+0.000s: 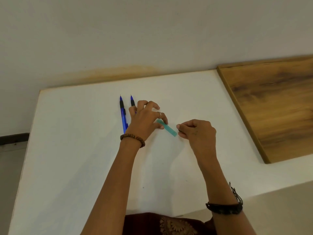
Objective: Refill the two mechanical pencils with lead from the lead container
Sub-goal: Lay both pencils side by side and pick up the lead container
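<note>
Two blue mechanical pencils with black grips lie side by side on the white table, tips pointing away. The left pencil shows in full. The right pencil is mostly hidden under my left hand. A flat teal lead container lies slanted between my hands. My left hand pinches its far end with thumb and ring finger. My right hand pinches something small and dark at the container's near end; it looks like the cap.
The white table ends at a wall behind the pencils. A wooden board lies at the right, raised slightly above the table surface. The table's front edge runs just before my dark patterned clothing.
</note>
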